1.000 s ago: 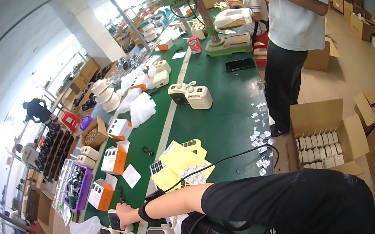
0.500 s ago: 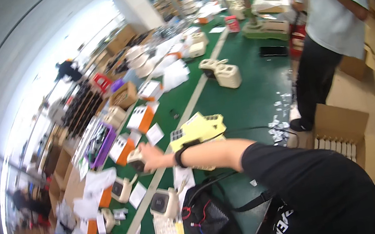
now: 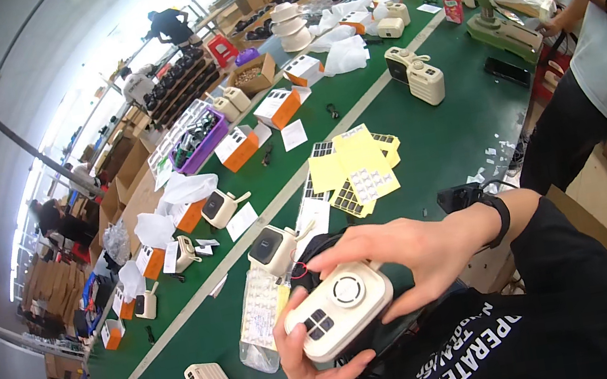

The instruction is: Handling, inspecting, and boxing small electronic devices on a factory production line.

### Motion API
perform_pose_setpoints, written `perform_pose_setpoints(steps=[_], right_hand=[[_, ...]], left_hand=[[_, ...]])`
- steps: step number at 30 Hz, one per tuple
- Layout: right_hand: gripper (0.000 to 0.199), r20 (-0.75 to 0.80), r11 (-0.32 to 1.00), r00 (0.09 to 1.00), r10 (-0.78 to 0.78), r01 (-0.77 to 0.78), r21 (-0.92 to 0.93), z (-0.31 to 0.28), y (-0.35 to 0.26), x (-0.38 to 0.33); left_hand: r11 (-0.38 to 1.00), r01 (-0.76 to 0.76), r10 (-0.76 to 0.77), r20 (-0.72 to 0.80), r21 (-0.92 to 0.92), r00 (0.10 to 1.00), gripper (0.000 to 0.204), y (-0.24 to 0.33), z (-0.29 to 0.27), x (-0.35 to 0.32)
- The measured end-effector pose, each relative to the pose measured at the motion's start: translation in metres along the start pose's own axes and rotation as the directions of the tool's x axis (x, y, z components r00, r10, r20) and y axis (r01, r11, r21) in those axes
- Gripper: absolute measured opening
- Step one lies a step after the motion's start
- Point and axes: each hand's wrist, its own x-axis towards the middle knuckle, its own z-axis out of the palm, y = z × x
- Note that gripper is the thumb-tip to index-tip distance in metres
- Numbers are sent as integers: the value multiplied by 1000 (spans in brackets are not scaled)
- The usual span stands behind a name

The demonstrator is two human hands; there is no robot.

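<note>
Though hand-held, device [image 3: 338,308] clear of table edge [image 3: 479,184]

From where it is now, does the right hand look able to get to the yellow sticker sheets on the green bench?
Probably yes, but not at once. The right hand and left hand both grip the cream device. The yellow sticker sheets lie just beyond, with bare green bench between.

Both hands on a cream radio-like device [image 3: 338,310], left hand [image 3: 313,364] beneath, right hand [image 3: 403,257] on top, above green table [image 3: 440,142]
</note>
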Motion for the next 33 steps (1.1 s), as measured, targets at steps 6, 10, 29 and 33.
perform_pose_setpoints(steps=[6, 10, 29, 33], right_hand=[[79, 70, 995, 996, 56, -61, 73, 7, -15, -18], [83, 14, 984, 997, 71, -72, 164, 17, -12, -22], [96, -218, 713, 864, 454, -205, 671, 96, 12, 6], [101, -163, 662, 879, 449, -204, 721, 107, 12, 17]], left_hand=[[995, -85, 81, 102, 45, 992, 73, 20, -1, 16], [998, -35, 37, 38, -60, 999, 71, 21, 1, 6], [-470, 119, -703, 452, -875, 549, 61, 12, -18, -1], [-62, 247, -802, 195, -967, 564, 59, 20, -16, -3]])
